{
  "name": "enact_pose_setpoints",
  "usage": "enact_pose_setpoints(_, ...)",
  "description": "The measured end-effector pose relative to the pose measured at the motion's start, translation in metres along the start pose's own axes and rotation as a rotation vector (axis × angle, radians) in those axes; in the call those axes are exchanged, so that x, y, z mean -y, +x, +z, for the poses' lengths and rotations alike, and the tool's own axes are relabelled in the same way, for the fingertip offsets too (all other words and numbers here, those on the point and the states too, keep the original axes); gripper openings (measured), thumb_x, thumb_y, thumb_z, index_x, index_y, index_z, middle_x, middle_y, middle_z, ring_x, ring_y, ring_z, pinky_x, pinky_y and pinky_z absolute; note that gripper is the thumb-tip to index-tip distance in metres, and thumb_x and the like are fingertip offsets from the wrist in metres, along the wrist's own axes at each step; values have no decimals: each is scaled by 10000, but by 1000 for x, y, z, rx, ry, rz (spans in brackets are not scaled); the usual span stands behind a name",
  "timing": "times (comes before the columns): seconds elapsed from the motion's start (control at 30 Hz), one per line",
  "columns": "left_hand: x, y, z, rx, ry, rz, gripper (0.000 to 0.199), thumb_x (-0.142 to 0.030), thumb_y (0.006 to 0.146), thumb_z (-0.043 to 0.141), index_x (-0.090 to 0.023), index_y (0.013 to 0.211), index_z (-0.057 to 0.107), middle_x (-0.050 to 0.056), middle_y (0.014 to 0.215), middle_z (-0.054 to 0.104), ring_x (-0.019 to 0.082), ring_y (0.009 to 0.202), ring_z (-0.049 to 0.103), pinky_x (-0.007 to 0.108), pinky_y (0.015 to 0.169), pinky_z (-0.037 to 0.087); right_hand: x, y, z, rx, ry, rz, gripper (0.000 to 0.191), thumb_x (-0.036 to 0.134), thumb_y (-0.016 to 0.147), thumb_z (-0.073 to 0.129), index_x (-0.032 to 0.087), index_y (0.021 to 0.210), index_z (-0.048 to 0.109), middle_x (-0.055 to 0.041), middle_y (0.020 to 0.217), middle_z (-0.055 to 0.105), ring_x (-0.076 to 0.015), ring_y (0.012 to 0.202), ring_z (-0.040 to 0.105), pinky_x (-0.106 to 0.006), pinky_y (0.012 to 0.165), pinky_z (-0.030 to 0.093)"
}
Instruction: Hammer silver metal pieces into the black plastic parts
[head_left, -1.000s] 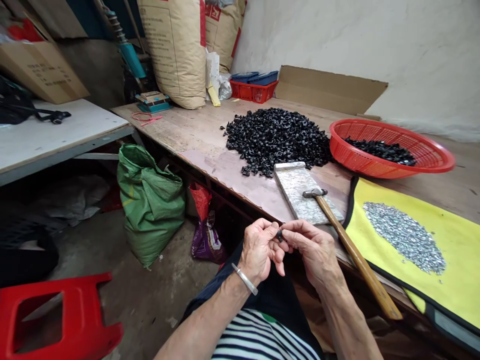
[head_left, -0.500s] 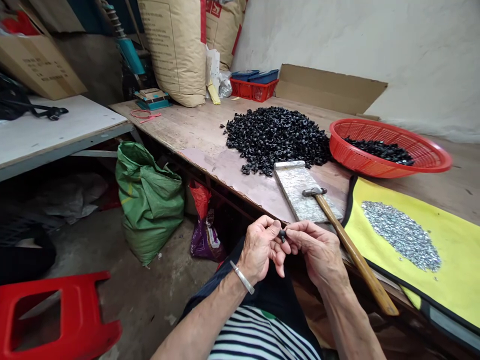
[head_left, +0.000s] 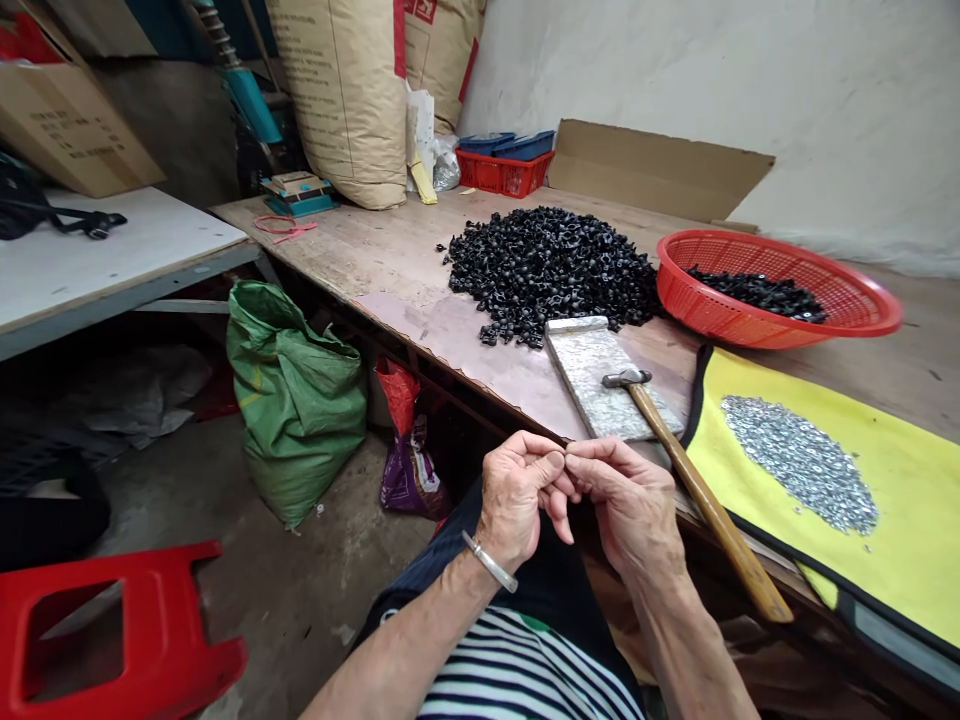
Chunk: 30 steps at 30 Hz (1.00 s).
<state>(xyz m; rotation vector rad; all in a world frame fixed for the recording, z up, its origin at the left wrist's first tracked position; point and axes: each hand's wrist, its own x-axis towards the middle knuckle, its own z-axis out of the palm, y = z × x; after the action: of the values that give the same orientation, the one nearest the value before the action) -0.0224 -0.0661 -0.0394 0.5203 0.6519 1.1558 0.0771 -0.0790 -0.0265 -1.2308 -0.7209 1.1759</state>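
My left hand (head_left: 517, 500) and my right hand (head_left: 634, 500) meet fingertip to fingertip over my lap, at the table's front edge. Both are pinched closed, and whatever lies between the fingers is hidden. Just beyond them a hammer (head_left: 697, 480) rests with its head on a worn metal plate (head_left: 600, 375). Behind the plate is a large heap of small black parts (head_left: 555, 265). On the right, a yellow cloth (head_left: 915, 500) carries a pile of small shiny metal pieces (head_left: 802, 460).
A red basket (head_left: 780, 335) holding black parts stands at the right. Paper sacks (head_left: 341, 100) and a red tray (head_left: 502, 175) are at the back. On the floor are a green sack (head_left: 300, 400) and a red stool (head_left: 172, 630).
The small black part seen between my fingertips is now hidden. My fingertips have come closer together. The camera view has shifted slightly.
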Motion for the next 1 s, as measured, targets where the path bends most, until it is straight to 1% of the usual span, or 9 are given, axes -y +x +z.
enact_pose_setpoints(0.1,-1,-2,2,6,15,-13,191,-260,684,677,-114,717,559,17,479,607,101,271,463,202,205,390,3,-2,1,10,41,35,89,168,561,716,148,604,641,12,531,593,-80,427,481,-214,427,376)
enact_pose_setpoints(0.27,-6,-2,2,18,72,-27,195,-278,680,681,-121,716,572,3,474,593,92,272,447,202,218,390,4,0,2,-11,107,70,134,178,544,728,157,618,619,14,505,590,-94,395,501,-215,399,383)
enact_pose_setpoints(0.37,-8,-3,0,40,145,-8,189,-269,679,678,-111,766,622,6,494,601,83,298,456,191,253,400,4,0,1,17,117,72,130,178,541,727,151,604,618,0,481,591,-116,407,529,-230,410,415)
enact_pose_setpoints(0.43,-10,-2,-1,52,183,3,179,-246,685,665,-106,796,652,9,506,606,81,323,473,184,286,411,5,1,1,26,117,65,125,175,535,727,149,595,620,-4,471,591,-116,397,529,-226,403,417)
enact_pose_setpoints(0.63,-14,-2,-2,86,268,74,112,-197,684,662,-125,766,690,0,499,595,90,409,531,156,345,383,9,0,1,24,103,47,120,172,520,733,149,579,630,0,471,593,-124,378,533,-239,383,439)
enact_pose_setpoints(0.73,-16,-3,-3,101,313,109,121,-179,699,649,-130,797,699,0,520,600,93,445,545,154,360,370,10,-1,1,37,101,44,120,175,526,737,146,574,631,-1,473,592,-124,380,540,-237,382,449)
enact_pose_setpoints(0.9,-19,-4,-7,169,295,86,154,-213,714,652,-137,848,665,-7,539,611,74,357,503,158,324,337,14,-3,1,42,122,93,138,170,514,759,133,581,645,-13,489,602,-117,391,545,-217,375,458)
enact_pose_setpoints(1.0,-19,-5,-8,164,276,89,163,-219,699,677,-136,835,641,-15,523,599,70,334,491,154,313,330,16,-3,1,45,150,148,157,168,492,771,129,571,642,-15,508,611,-115,389,543,-217,368,461)
